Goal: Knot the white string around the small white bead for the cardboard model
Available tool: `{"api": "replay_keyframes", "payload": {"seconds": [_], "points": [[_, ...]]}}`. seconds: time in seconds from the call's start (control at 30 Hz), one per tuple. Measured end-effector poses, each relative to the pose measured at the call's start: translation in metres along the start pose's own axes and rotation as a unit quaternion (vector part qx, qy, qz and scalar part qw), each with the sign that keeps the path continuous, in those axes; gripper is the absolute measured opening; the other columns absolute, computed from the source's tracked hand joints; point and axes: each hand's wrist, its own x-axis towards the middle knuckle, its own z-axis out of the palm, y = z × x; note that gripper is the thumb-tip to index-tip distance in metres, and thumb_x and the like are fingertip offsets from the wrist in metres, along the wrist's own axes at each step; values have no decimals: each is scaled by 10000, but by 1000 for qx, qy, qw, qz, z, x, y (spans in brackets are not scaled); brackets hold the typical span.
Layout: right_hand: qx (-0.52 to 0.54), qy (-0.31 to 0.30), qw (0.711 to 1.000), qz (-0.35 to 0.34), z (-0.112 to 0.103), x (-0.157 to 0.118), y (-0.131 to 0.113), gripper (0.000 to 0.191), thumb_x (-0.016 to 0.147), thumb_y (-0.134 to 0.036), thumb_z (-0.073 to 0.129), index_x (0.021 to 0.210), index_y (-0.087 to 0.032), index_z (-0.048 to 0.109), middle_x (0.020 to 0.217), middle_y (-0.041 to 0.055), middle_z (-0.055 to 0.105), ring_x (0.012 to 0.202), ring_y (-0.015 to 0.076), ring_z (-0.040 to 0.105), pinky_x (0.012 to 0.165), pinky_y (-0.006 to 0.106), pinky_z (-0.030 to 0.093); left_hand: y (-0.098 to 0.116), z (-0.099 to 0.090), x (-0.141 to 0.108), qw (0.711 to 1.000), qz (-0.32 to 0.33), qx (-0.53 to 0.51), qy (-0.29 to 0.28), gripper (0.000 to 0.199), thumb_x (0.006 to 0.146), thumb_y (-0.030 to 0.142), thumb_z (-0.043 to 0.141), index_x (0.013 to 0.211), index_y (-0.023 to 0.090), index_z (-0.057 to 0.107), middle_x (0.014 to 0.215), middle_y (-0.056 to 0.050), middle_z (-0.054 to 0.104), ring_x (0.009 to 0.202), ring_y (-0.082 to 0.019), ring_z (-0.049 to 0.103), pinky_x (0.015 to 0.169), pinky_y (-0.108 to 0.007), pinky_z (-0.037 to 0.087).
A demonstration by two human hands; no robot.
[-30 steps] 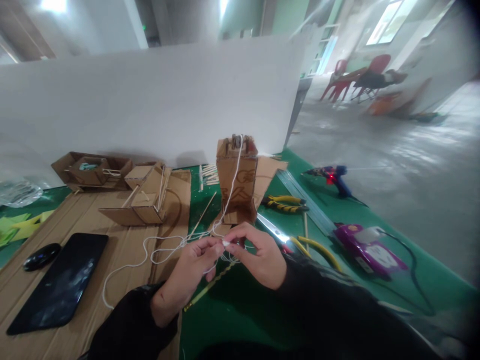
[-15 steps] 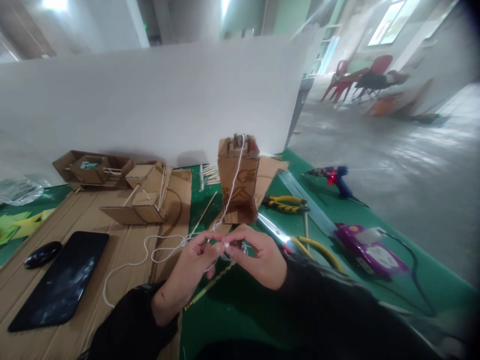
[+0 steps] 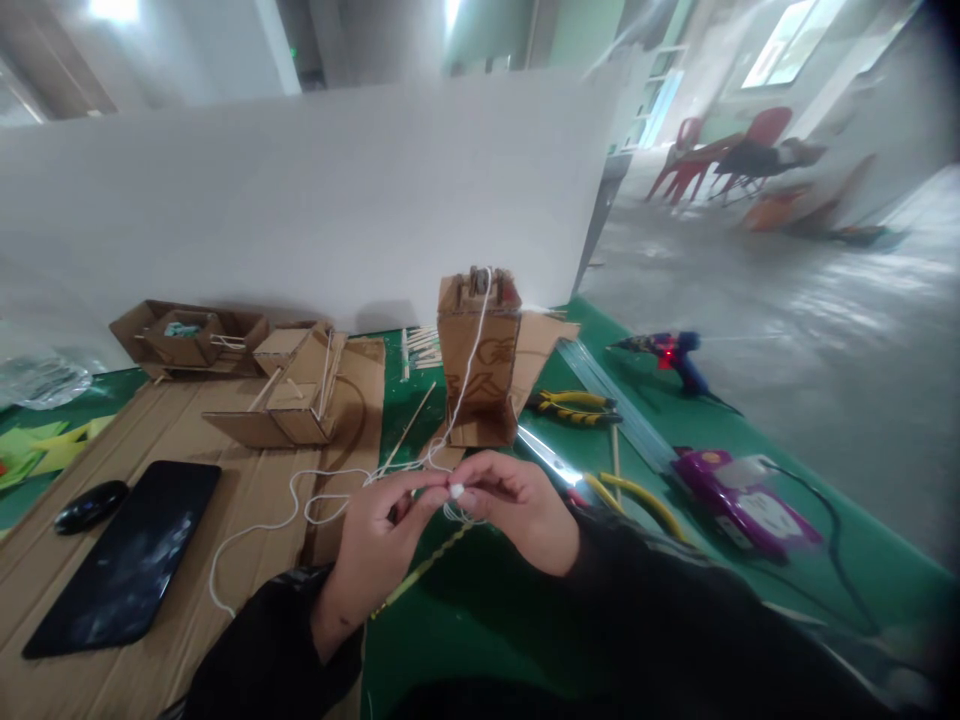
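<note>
White string (image 3: 328, 471) loops over the table and runs up the front of a cardboard tower (image 3: 480, 370) to its top. My left hand (image 3: 382, 540) is closed, thumb and forefinger pinching the string at a small white knot-like bunch. From the other side my right hand (image 3: 517, 505) pinches the same bunch, so the fingertips of both hands nearly meet. Exactly how the string passes between the fingers is hidden. Below the hands a twisted yellow strip (image 3: 424, 570) lies on the green tabletop.
Scissors with yellow handles (image 3: 645, 505), yellow-black pliers (image 3: 576, 408), a glue gun (image 3: 670, 358) and a purple power strip (image 3: 746, 505) lie to the right. On the left are a black tablet (image 3: 127, 560), a mouse (image 3: 90, 507) and cardboard models (image 3: 274, 410).
My left hand's fingers have drawn in around the string, with the lower fingers now curled out of sight. The white bunch shows more plainly between the fingertips. The view has shifted slightly.
</note>
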Motion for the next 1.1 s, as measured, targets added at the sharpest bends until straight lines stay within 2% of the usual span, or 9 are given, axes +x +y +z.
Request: {"api": "replay_keyframes", "payload": {"seconds": [0.13,0.27,0.4,0.47,0.6,0.7,0.9,1.1], "points": [[30,6,999,11,0,2,8,192,765,-315,737,884,-171,693,816,45,708,691,140,649,658,278,534,0,-1,3,997,-26,-38,-54,281,859,368,590,1030,194,730,553,34,534,505,-99,423,500,-208,359],[-40,21,999,-14,-1,1,11,179,780,-308,721,895,-172,735,767,42,715,603,128,629,570,253,528,-1,0,4,987,-53,-106,-107,317,888,385,544,1069,185,709,546,35,514,490,-94,421,479,-202,360],[-159,22,984,-84,-2,1,5,135,798,-254,706,913,-202,750,846,50,741,727,168,672,667,278,549,-4,3,2,979,-74,-154,-107,327,891,393,534,1068,163,685,572,32,520,474,-84,414,461,-196,351],[-210,20,969,-127,-2,1,2,128,819,-220,683,930,-223,748,835,40,737,727,163,669,684,275,545,-4,4,2,977,-84,-163,-110,320,892,401,532,1053,163,672,581,35,511,474,-80,411,459,-193,345],[-276,5,940,-200,-4,1,-1,179,861,-189,625,996,-241,730,845,51,701,750,161,650,688,269,539,-4,4,2,984,-86,-119,-102,285,889,409,536,981,169,660,585,41,478,501,-86,424,473,-192,347],[-302,-4,928,-219,-5,1,-4,203,871,-178,594,1019,-231,723,891,72,662,778,165,635,684,272,533,-4,4,3,987,-80,-97,-98,266,886,404,542,946,171,655,586,45,461,506,-87,426,474,-192,346],[-207,41,967,-142,-6,4,-6,78,796,-201,708,871,-205,725,818,43,661,711,151,618,585,250,483,-7,7,2,963,-115,-202,-134,330,874,426,554,1041,152,629,508,80,408,426,-67,369,424,-184,303],[-108,43,987,-110,-6,5,2,90,754,-243,757,827,-201,724,835,44,690,787,168,640,690,290,510,-8,7,4,944,-137,-264,-145,390,848,464,583,1046,134,646,487,82,418,395,-57,380,401,-180,293]]}}
